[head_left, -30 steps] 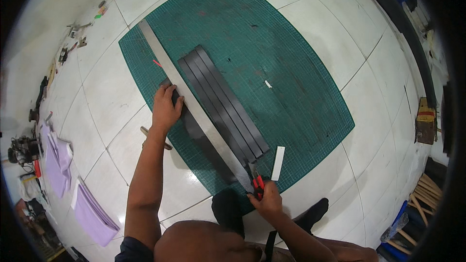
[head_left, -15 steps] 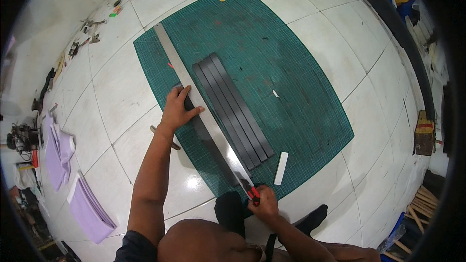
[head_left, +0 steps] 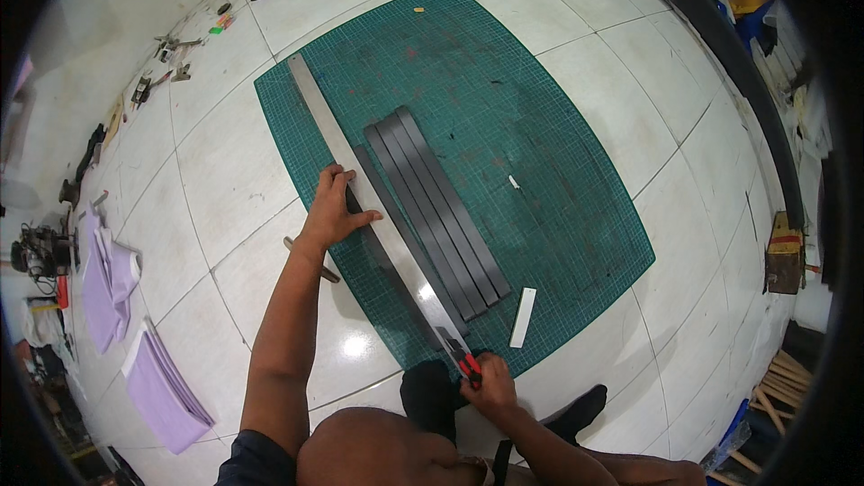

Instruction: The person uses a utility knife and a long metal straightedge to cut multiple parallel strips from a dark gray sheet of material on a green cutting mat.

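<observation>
Head view, silver ruler (head_left: 393,246) under left hand (head_left: 337,214)

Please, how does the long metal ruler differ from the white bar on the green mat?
The metal ruler is much longer than the white bar. The ruler is silver and shiny; the bar is plain white. The ruler lies partly over dark material, the bar directly on the green mat. Both are narrow.

The right hand (head_left: 491,384) partly hides the red cutter (head_left: 469,366) (its tip is indistinct).
</observation>
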`<state>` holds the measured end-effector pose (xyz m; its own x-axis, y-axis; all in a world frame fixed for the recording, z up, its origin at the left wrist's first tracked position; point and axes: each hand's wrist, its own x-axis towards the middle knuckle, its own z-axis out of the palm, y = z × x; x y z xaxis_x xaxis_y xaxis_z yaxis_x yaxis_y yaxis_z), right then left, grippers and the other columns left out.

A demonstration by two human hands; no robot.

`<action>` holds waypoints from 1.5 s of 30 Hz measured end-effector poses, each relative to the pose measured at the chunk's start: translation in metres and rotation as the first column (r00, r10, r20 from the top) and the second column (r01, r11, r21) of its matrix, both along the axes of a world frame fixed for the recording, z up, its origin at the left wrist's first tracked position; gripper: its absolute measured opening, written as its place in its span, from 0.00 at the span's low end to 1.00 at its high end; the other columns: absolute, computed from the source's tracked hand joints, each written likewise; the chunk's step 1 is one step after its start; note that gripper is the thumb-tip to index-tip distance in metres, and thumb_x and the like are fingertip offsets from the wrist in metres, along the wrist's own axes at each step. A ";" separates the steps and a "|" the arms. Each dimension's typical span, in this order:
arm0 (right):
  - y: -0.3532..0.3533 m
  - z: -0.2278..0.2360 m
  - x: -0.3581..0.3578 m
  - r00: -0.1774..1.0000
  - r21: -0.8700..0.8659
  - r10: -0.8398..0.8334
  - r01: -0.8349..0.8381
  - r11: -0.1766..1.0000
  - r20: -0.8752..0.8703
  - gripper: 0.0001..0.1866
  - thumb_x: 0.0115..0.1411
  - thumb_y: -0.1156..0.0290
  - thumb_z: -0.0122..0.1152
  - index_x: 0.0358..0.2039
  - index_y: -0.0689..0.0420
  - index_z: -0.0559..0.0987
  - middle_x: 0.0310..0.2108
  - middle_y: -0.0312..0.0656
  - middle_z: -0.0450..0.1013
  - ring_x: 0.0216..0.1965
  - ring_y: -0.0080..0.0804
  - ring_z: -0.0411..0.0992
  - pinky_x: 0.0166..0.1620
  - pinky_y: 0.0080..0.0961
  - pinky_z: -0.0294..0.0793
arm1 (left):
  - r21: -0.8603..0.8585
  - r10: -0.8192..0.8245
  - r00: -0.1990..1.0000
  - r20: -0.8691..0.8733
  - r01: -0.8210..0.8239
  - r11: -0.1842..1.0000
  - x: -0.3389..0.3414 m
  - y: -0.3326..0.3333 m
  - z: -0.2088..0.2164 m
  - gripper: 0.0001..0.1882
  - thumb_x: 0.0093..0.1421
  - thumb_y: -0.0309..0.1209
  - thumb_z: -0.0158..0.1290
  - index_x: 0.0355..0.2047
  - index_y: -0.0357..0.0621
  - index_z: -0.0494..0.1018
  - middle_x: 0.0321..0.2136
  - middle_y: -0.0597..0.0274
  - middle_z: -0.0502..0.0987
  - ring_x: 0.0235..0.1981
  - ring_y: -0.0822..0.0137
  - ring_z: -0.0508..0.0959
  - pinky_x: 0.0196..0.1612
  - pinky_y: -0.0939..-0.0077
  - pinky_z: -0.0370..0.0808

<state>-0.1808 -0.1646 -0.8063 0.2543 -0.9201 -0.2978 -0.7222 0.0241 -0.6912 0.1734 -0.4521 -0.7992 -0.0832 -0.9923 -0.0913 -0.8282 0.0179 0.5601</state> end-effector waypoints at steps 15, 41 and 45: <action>-0.122 0.018 -0.048 0.867 -0.093 -0.455 0.446 0.890 -0.203 0.22 0.56 0.63 0.73 0.36 0.62 0.69 0.31 0.53 0.73 0.34 0.52 0.76 0.38 0.43 0.73 | 0.107 -0.113 0.986 0.126 0.100 0.989 0.002 0.006 0.008 0.68 0.29 0.47 0.79 0.69 0.38 0.56 0.70 0.38 0.51 0.70 0.40 0.58 0.71 0.55 0.62; -0.082 0.006 -0.009 0.959 0.362 -0.270 0.224 0.905 0.082 0.24 0.54 0.57 0.76 0.40 0.58 0.74 0.36 0.48 0.79 0.38 0.46 0.80 0.43 0.40 0.76 | 0.066 -0.090 0.991 0.099 0.084 0.994 0.010 0.009 -0.006 0.71 0.25 0.47 0.79 0.69 0.40 0.55 0.71 0.37 0.48 0.71 0.39 0.55 0.71 0.51 0.60; -0.081 0.006 -0.009 0.959 0.359 -0.271 0.224 0.906 0.087 0.23 0.55 0.58 0.76 0.40 0.59 0.74 0.35 0.47 0.79 0.37 0.44 0.80 0.42 0.39 0.76 | 0.087 -0.081 0.991 0.107 0.072 0.994 0.008 0.009 -0.006 0.71 0.25 0.48 0.79 0.70 0.40 0.55 0.71 0.36 0.48 0.71 0.38 0.54 0.72 0.49 0.58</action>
